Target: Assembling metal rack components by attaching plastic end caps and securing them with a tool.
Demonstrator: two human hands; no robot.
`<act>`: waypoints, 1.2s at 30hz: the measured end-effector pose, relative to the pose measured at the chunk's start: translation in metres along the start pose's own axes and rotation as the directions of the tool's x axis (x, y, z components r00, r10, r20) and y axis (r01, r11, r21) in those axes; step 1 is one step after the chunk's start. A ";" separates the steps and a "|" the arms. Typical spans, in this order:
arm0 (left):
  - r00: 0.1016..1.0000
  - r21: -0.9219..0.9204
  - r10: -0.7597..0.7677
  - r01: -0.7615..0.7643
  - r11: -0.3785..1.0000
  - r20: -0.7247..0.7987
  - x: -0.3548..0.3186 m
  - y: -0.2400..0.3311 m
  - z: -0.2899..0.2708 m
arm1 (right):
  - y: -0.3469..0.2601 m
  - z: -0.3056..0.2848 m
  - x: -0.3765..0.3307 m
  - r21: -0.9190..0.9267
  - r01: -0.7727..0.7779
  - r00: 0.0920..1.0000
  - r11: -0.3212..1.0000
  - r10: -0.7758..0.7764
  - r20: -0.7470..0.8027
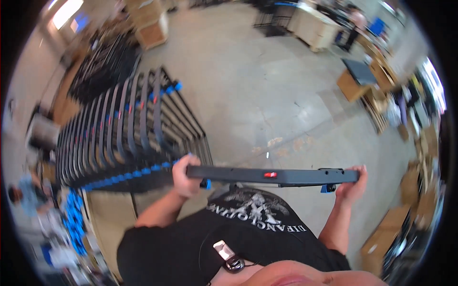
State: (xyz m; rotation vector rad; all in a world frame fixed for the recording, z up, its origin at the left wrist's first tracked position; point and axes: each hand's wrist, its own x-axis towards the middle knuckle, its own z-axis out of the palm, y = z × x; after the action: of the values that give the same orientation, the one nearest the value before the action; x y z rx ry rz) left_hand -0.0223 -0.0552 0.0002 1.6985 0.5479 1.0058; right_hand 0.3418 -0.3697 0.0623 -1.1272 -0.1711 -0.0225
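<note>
A dark grey metal frame spans crosswise in front of my chest, seen mostly along its top edge. It carries a small red piece at its middle, holes near its right end and blue-and-black fittings below both ends. My left hand is closed around its left end, and my right hand grips the right end. How far the frame reaches below this edge is mostly hidden. Close to my left hand stands a long row of similar dark frames, upright and packed side by side, with red pieces and blue fittings.
More black frames are stacked behind the row. A tall carton stack stands at the far left. Cartons and flattened cardboard line the right side. One person is at the far right, another at the left edge. Concrete floor lies ahead.
</note>
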 end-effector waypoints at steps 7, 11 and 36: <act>0.991 -0.109 -0.111 0.103 0.989 -0.076 0.033 -0.017 0.001 | 0.034 0.079 0.054 -0.073 -0.028 0.993 0.997 0.036 0.114; 0.979 0.102 -0.015 0.036 0.994 -0.202 0.039 -0.011 0.002 | 0.042 0.113 0.085 -0.079 -0.070 0.973 0.994 0.085 0.215; -0.186 0.030 0.114 0.400 0.916 -0.976 0.066 -0.103 0.100 | 0.403 0.691 0.017 -0.481 -0.124 -0.313 0.868 0.426 0.849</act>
State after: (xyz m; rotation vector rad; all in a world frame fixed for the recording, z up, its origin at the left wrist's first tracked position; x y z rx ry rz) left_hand 0.1084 -0.0236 -0.0825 0.5320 2.0679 2.0949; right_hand 0.3138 0.4272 -0.0083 -1.0700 -1.4615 1.5352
